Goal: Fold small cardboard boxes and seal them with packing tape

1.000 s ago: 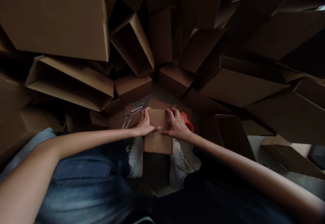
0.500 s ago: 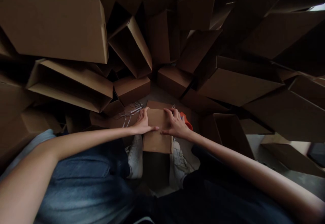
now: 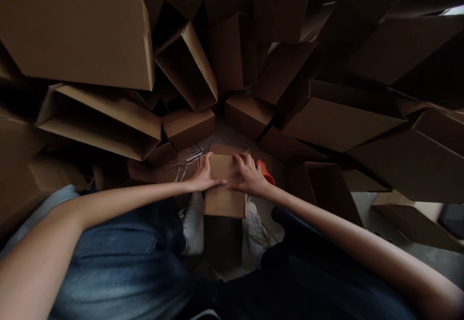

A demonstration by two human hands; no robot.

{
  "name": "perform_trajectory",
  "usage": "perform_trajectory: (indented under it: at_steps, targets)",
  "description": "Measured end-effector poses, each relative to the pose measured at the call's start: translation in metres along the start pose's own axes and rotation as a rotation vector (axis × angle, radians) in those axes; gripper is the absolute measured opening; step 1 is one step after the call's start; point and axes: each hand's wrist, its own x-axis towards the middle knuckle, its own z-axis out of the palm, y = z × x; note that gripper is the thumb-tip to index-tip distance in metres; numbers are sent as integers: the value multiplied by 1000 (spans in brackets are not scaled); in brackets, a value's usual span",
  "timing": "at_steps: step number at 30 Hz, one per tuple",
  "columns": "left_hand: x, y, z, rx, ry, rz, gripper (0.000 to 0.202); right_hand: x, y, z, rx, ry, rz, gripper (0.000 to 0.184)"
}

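Note:
Between my shoes is a small cardboard box (image 3: 224,202), its flat brown face turned up towards me. My left hand (image 3: 203,175) grips its left side, fingers over the far left edge and thumb lying on the face. On the opposite side my right hand (image 3: 249,174) holds the box, with fingers bent over the right edge and thumb on the face. An orange plastic object (image 3: 265,172), perhaps a tape dispenser, lies just beyond my right hand and is partly hidden by it. Thin whitish strips (image 3: 190,158) lie left of the box.
Many cardboard boxes are heaped ahead and to both sides, among them an open box (image 3: 101,119) at left and a large box (image 3: 76,30) at upper left. A white left shoe (image 3: 194,225) and right shoe (image 3: 255,230) flank the held box on the grey floor.
Almost nothing differs. My right hand's fingers have shifted very slightly on the box, and both hands keep their hold.

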Motion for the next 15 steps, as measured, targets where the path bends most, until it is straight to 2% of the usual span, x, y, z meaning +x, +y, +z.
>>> perform_trajectory:
  at_steps: [4,9,15]
  targets:
    - [0,1,-1,5,3,-3,115,0,3,1,-30,-14,-50,116]
    - [0,0,0,-24,4,-15,118,-7,2,11,-47,-9,-93,143]
    - [0,-4,2,-28,11,-1,117,-13,-4,19,-159,-8,-108,148]
